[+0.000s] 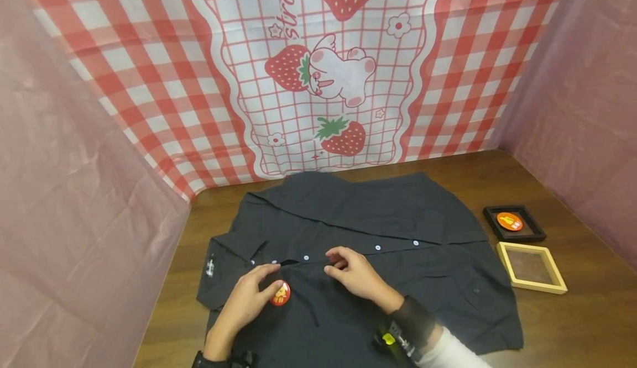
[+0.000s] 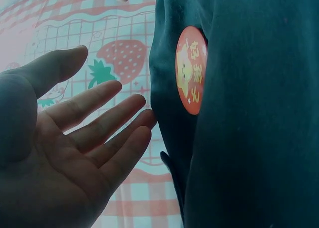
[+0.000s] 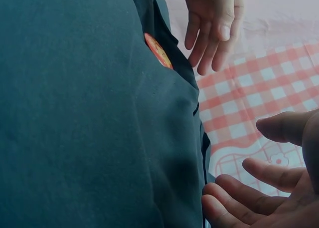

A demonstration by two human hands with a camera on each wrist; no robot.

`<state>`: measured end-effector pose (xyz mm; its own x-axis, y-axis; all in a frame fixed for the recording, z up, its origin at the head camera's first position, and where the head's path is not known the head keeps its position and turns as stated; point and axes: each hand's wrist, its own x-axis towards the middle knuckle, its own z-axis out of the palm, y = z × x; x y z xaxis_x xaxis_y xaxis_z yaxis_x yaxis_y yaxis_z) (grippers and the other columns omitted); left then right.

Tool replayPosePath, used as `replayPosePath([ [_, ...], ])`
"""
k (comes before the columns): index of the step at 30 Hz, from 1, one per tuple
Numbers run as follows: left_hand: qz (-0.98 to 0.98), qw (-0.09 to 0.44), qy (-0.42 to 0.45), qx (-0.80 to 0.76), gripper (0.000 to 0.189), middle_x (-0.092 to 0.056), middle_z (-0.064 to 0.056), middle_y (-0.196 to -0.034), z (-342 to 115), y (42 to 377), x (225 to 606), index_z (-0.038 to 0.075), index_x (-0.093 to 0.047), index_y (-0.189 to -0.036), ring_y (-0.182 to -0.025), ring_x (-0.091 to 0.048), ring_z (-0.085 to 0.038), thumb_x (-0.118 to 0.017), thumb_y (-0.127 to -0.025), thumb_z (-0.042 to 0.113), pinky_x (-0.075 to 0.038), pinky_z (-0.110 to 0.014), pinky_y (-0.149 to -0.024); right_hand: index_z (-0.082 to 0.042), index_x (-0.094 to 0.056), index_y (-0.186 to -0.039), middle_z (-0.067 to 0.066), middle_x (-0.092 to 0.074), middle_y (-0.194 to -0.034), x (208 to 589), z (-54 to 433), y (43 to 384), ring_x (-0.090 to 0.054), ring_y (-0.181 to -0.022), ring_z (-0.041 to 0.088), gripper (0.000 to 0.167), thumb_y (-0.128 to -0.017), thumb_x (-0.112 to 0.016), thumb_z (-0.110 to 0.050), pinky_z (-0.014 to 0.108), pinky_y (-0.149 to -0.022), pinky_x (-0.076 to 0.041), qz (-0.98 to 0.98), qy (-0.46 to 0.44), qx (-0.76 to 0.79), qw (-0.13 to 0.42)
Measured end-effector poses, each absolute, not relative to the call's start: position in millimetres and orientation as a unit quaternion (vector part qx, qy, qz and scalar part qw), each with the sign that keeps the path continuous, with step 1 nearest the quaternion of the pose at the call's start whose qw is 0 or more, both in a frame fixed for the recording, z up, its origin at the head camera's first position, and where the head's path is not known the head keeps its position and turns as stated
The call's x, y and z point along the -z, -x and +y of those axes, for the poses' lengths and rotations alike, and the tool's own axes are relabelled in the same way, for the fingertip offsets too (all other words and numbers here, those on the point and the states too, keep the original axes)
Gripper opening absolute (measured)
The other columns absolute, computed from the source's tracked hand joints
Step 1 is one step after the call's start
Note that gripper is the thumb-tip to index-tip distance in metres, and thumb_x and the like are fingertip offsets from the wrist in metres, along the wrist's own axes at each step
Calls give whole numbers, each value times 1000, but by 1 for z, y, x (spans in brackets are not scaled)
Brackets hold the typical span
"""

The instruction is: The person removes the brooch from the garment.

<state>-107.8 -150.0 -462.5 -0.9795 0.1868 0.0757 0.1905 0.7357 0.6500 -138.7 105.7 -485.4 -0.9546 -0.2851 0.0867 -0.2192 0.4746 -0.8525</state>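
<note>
A dark button-up shirt (image 1: 348, 213) lies spread on the table, its collar to the left and its row of white buttons running across. On its chest sits a round red badge (image 1: 281, 296) with a yellow cartoon figure, also facing the left wrist view as a red disc (image 2: 191, 71). My left hand (image 1: 249, 297) is beside the badge, thumb overlapping its edge in the head view; its fingers are extended and hold nothing. Over the shirt's placket, farther right, hovers my right hand (image 1: 355, 274), empty, with loosely bent fingers (image 3: 239, 195).
To the right of the shirt are a black square frame (image 1: 490, 210) with a second red badge (image 1: 510, 221) in it and a pale yellow frame (image 1: 539, 288). A checked strawberry cloth (image 1: 239, 136) hangs behind the wooden table (image 1: 166, 301), with pink cloth at both sides.
</note>
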Motion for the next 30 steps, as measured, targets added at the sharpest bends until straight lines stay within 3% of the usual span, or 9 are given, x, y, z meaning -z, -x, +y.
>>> replayPosePath([
  [14, -931, 0, 92, 353, 34, -69, -9, -119, -154, 106, 467, 7, -69, -118, -104, -67, -26, -72, -88, 22, -54, -44, -91, -2, -65, -112, 13, -68, -107, 485, 94, 135, -65, -95, 25, 28, -89, -69, -16, 24, -75, -53, 858, 155, 490, 29],
  [23, -933, 9, 96, 347, 34, -69, -8, -118, -155, 105, 467, 7, -69, -118, -109, -66, -26, -72, -87, 21, -51, -47, -95, -1, -65, -113, 15, -69, -110, 482, 88, 133, -66, -94, 25, 28, -90, -68, -17, 22, -74, -53, 845, 172, 505, 43],
  [30, -932, 10, 90, 351, 33, -71, -4, -113, -157, 103, 467, 9, -70, -116, -103, -67, -22, -73, -87, 22, -52, -44, -91, -2, -67, -109, 10, -67, -98, 484, 80, 131, -64, -88, 21, 23, -90, -68, -14, 21, -72, -53, 843, 201, 499, 24],
])
